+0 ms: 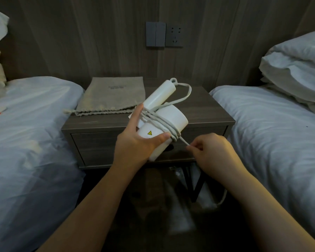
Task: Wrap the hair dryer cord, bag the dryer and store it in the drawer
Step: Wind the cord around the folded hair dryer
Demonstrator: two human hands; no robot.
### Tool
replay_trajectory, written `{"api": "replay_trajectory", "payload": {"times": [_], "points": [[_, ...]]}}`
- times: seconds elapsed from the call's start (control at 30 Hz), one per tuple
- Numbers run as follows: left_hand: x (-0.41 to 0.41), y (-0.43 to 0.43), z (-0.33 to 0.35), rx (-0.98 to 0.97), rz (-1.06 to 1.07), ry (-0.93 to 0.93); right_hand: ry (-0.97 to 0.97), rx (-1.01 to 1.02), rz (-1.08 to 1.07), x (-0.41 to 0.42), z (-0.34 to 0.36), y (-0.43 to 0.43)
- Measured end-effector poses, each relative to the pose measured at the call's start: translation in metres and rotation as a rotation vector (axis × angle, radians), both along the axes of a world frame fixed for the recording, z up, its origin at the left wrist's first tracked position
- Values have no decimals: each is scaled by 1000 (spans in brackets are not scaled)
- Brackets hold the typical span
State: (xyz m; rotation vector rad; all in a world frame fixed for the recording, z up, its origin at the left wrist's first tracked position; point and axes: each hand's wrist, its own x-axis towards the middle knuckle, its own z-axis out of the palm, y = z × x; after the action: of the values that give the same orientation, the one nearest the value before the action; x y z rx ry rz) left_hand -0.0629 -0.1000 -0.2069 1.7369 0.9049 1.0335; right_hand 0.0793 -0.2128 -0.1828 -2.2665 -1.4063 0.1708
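Observation:
My left hand (135, 140) grips the white hair dryer (173, 117) round its barrel, in the air in front of the nightstand. The folded handle points up and away. A pale grey cord (164, 122) lies wound in several turns across the barrel, with a loop standing out past the handle's end. My right hand (213, 151) pinches the cord just right of the barrel, and the free end trails down behind that wrist. A beige drawstring bag (113, 96) lies flat on the nightstand's top. The drawer (96, 148) below is closed.
The dark wooden nightstand (207, 110) stands between two beds with white duvets (29, 128) (273, 124). Pillows (296, 70) are piled at the right. A wall switch and socket (164, 34) sit on the panel behind. Dark floor lies below my arms.

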Motion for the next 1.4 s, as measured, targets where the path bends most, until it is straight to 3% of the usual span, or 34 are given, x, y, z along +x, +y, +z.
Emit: {"api": "replay_trajectory", "payload": {"times": [0.2, 0.43, 0.67, 0.93, 1.13, 1.23, 1.4], "points": [[-4, 0, -7, 482, 87, 282, 36, -28, -25, 4, 5, -2], [-7, 2, -9, 683, 175, 477, -53, -213, 235, 2, 7, -7], [-4, -1, -7, 818, 225, 590, 7, -213, 214, 15, 11, -11], [-8, 5, -13, 813, 176, 616, 23, 42, 415, 22, 18, -17], [-5, -1, -5, 654, -105, 754, -405, 457, 231, 28, 16, -14], [-2, 0, -9, 525, -254, 779, -570, 444, 41, 35, 16, -20], [1, 2, -18, 430, -349, 757, -476, 380, 11, 38, 14, -19]]}}
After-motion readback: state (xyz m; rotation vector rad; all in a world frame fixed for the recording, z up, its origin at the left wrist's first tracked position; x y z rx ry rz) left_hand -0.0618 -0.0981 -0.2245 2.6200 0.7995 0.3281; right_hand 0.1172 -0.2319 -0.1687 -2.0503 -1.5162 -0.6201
